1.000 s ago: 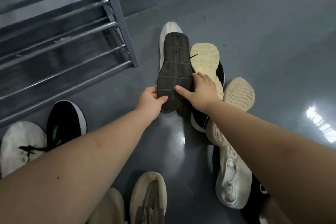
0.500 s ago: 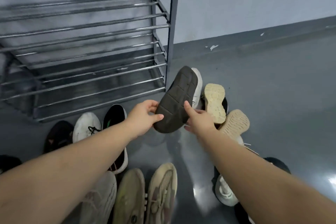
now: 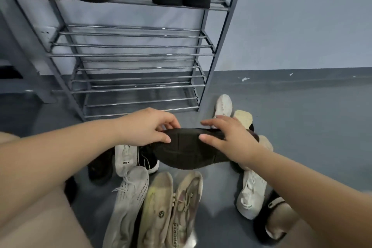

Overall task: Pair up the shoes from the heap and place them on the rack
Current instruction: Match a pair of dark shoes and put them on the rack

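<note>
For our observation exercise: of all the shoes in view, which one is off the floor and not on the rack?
The dark shoe held sole-up between the left hand and right hand. The rest lie on the floor or sit on the rack's top shelf.

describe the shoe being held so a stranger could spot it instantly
Start at the metal shoe rack against the wall. In front of its lowest shelf, the left hand and right hand hold the dark shoe above the floor heap, its dark sole facing the camera.
</note>
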Motion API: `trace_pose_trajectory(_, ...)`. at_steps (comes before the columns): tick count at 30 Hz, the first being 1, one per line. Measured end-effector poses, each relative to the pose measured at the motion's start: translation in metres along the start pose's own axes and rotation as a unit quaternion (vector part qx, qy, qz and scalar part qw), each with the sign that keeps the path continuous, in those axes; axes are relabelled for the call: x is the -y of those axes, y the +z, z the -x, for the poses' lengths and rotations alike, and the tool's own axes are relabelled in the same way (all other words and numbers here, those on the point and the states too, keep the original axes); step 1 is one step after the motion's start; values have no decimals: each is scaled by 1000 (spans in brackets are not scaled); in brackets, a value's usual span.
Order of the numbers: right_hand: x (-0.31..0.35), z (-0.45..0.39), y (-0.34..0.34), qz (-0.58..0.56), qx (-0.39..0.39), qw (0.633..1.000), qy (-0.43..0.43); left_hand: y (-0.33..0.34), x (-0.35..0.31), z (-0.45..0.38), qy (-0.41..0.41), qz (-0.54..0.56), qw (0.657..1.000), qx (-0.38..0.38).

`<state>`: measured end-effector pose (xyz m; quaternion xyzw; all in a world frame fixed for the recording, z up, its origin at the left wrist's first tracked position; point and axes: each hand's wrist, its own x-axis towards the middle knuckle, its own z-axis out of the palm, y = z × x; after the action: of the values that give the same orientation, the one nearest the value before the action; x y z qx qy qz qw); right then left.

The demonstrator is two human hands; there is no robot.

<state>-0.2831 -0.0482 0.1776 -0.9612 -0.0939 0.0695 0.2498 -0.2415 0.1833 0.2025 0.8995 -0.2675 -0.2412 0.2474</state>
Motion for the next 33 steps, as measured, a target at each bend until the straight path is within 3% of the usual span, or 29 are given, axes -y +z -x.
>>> trace_pose_trajectory(3, 7, 11, 4, -86, 41, 995, 37, 5, -2, 3, 20, 18, 1000, -4)
trace_pose_trajectory(5, 8, 11, 4, -109, 27, 993, 46, 2, -3, 2, 26, 39, 999, -19)
trace_pose_trajectory(11, 8, 20, 2, -205, -41, 974, 91, -1, 10, 2, 16, 241, 965, -101)
trace_pose_trajectory(15, 9, 27, 2, -255, -26, 959, 124, 10, 5, -5, -23, 397, 914, -77)
trace_pose_trajectory(18, 11, 28, 5, -254, -56, 956, 138, 16, -1, -10, -49, 482, 872, -73)
trace_pose_trajectory(23, 19, 27, 16, -142, -13, 989, 40, 22, -8, -17, -64, 515, 852, -72)
trace_pose_trajectory(26, 17, 22, 25, -98, -32, 994, 16, 25, -12, -20, -79, 531, 840, -75)
trace_pose_trajectory(30, 15, 15, 22, -115, -67, 991, 19, 24, -15, -24, -96, 548, 826, -94)
trace_pose_trajectory(33, 14, 9, 16, -235, -34, 969, 73, 24, -13, -29, -97, 497, 852, -133)
